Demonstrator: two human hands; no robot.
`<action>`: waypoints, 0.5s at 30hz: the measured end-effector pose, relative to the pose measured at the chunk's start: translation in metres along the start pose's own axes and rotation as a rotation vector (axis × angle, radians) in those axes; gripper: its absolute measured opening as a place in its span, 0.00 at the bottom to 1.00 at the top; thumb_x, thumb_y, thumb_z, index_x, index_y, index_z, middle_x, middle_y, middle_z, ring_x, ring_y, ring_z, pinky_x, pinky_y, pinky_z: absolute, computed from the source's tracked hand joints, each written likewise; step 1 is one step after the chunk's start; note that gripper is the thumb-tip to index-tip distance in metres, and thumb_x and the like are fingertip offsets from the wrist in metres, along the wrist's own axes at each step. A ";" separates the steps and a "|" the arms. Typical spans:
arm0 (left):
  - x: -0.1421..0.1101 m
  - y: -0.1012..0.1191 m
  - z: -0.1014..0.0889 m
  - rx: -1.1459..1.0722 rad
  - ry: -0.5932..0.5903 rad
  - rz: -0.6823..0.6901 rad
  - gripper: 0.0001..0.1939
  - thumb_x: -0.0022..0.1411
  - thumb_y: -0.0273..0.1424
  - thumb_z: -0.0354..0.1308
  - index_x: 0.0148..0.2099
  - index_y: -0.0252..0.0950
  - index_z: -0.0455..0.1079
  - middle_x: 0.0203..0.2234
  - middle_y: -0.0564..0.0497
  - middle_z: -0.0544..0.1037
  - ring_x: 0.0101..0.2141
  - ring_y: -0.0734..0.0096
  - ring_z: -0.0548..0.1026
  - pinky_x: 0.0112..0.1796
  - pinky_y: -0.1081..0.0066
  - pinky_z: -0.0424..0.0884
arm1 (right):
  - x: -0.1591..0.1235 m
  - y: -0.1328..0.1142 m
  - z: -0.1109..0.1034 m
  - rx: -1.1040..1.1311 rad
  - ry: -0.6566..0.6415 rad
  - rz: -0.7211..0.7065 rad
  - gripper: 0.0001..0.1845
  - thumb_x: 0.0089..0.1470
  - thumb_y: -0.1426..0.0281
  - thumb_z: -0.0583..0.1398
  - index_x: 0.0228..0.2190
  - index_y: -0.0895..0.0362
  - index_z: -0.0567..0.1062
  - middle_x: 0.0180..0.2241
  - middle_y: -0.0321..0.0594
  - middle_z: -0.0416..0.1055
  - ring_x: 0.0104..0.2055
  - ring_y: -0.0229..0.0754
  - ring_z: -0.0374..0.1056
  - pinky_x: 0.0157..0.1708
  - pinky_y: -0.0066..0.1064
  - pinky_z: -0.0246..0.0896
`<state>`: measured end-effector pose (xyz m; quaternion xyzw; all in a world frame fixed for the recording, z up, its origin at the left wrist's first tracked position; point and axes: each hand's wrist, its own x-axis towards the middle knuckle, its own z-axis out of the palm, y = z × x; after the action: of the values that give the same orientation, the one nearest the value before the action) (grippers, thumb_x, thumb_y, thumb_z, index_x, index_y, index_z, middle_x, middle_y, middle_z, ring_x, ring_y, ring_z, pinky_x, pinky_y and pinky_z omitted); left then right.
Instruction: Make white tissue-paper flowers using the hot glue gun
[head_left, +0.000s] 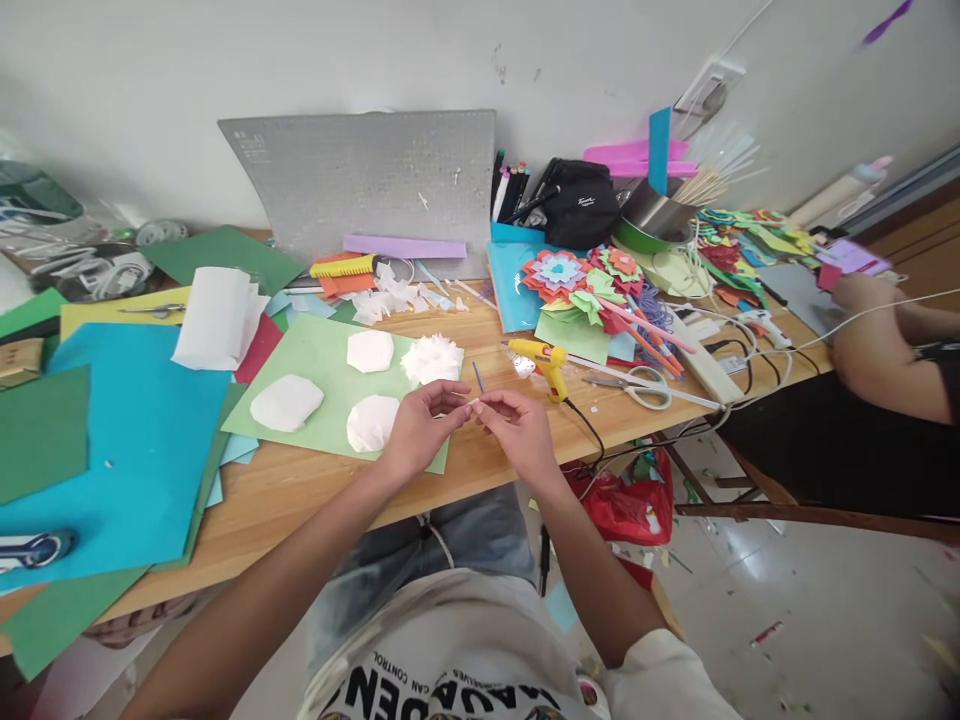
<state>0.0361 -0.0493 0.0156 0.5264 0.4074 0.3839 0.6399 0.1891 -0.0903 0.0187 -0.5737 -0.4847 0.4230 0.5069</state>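
Observation:
My left hand (429, 422) and my right hand (519, 432) meet above the table's front edge, thumbs and fingertips pinched together. A tiny whitish bit (473, 402) shows between the fingertips; its kind is too small to tell. Just beyond them is a thin dark blue stick (478, 377); whether it is held or lies on the table, I cannot tell. Left of my hands, a light green sheet (330, 365) carries a fluffy white paper flower (433, 358) and white paper stacks with trimmed corners (286, 402). My left hand partly covers the nearest stack (373, 422).
A yellow glue gun (547, 362) and scissors (649, 388) lie right of my hands. Paper flowers (556, 275) are behind them. A grey cutting mat (375, 180) leans on the wall. Blue card (142, 430) covers the left side. Another person's arm (885, 340) is at far right.

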 end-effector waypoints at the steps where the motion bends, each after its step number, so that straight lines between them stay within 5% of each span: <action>1: -0.001 0.000 -0.002 0.020 -0.004 -0.005 0.18 0.51 0.37 0.67 0.43 0.33 0.73 0.32 0.48 0.78 0.35 0.68 0.75 0.38 0.69 0.70 | 0.000 0.000 0.001 -0.002 0.007 -0.006 0.12 0.49 0.60 0.65 0.29 0.57 0.78 0.27 0.38 0.75 0.29 0.38 0.70 0.28 0.28 0.65; 10: -0.015 0.004 -0.018 0.212 0.012 -0.085 0.16 0.52 0.44 0.64 0.32 0.34 0.75 0.24 0.51 0.76 0.24 0.73 0.69 0.27 0.72 0.66 | -0.009 0.011 0.012 -0.056 0.034 -0.045 0.12 0.52 0.60 0.63 0.31 0.57 0.78 0.29 0.39 0.76 0.31 0.40 0.71 0.30 0.29 0.66; 12: -0.017 0.008 -0.026 0.287 0.069 -0.067 0.16 0.53 0.44 0.63 0.32 0.35 0.76 0.25 0.50 0.77 0.25 0.72 0.70 0.27 0.72 0.67 | -0.016 0.015 0.003 -0.143 0.160 -0.117 0.12 0.54 0.61 0.61 0.32 0.57 0.77 0.31 0.40 0.75 0.32 0.41 0.70 0.32 0.31 0.67; 15: -0.014 0.019 -0.048 0.420 0.180 0.018 0.15 0.54 0.44 0.62 0.33 0.36 0.77 0.29 0.49 0.79 0.28 0.69 0.72 0.29 0.71 0.68 | -0.024 0.022 -0.025 -0.411 0.522 -0.282 0.11 0.56 0.62 0.59 0.34 0.57 0.75 0.33 0.42 0.73 0.35 0.42 0.69 0.36 0.33 0.67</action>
<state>-0.0149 -0.0414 0.0300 0.6153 0.5291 0.3416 0.4741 0.2124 -0.1185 0.0001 -0.6798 -0.4883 0.0816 0.5410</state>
